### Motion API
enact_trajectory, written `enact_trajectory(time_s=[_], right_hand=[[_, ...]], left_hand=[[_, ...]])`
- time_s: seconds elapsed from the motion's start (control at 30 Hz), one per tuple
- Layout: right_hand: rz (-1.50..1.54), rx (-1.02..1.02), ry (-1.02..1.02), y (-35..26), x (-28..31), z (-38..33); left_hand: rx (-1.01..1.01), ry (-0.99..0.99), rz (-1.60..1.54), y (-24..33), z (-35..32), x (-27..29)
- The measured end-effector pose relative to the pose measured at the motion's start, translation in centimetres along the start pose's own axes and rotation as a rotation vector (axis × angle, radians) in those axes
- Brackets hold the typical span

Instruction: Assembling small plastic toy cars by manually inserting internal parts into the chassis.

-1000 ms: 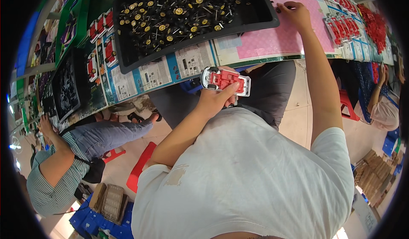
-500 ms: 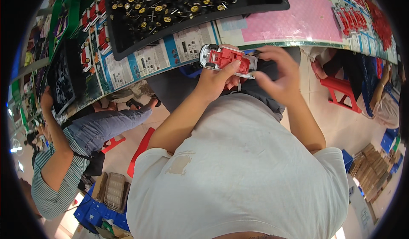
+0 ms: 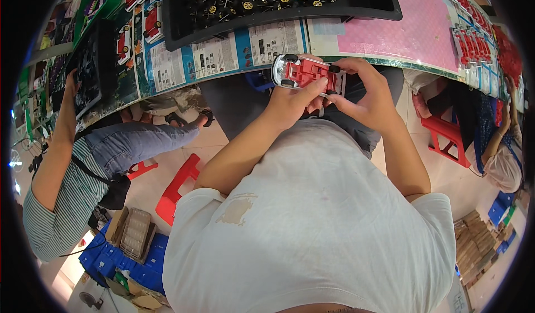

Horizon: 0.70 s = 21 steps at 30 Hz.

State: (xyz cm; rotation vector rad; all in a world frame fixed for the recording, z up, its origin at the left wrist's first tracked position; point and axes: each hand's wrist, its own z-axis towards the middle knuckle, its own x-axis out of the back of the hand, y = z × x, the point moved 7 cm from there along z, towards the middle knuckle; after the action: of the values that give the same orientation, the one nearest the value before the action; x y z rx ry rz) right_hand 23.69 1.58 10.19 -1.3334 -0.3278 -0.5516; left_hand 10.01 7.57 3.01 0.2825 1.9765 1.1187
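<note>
An upturned toy car (image 3: 307, 72) with a white-silver body and a red underside lies in my left hand (image 3: 290, 105) just off the table's near edge. My left thumb presses on the red underside, and the fingers curl below the car, partly hidden. Two black wheels show at the car's left end. At its right end is a wheel pair (image 3: 334, 69), also black, with one wheel on each side. My right hand (image 3: 372, 98) closes on that pair between thumb and index finger. The axle joining these wheels cannot be made out.
A black tray (image 3: 312, 16) of wheels and axles stands on the table ahead. Red-and-white toy cars (image 3: 152, 22) lie left, red car parts (image 3: 472, 45) right. Co-workers sit on both sides. A red stool (image 3: 177, 190) stands at my left.
My right thumb and index finger have moved in from beside the car onto its right end, where the wheel pair now sits. The view has shifted, so the tray appears higher and farther right.
</note>
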Motion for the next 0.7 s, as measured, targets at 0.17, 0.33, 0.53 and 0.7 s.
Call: enact_trajectory(time_s=[0.17,0.33,0.53,0.7], right_hand=[[-0.036,-0.003,-0.009,-1.2,-0.3,0.3],[-0.044,-0.05,-0.046,-1.1,-0.4,0.5],[-0.066,-0.043,-0.064,-1.7,-1.0,0.7],[-0.134,-0.107,-0.12,-2.4,-2.2,1.2]], left_hand=[[-0.01,-0.036,0.024,1.1,-0.4,0.0],[-0.056,-0.069,0.063,0.7,-0.4,0.1],[-0.038,-0.052,0.047,0.3,-1.0,0.4],[-0.018,-0.043,0.013,0.3,-1.2,1.2]])
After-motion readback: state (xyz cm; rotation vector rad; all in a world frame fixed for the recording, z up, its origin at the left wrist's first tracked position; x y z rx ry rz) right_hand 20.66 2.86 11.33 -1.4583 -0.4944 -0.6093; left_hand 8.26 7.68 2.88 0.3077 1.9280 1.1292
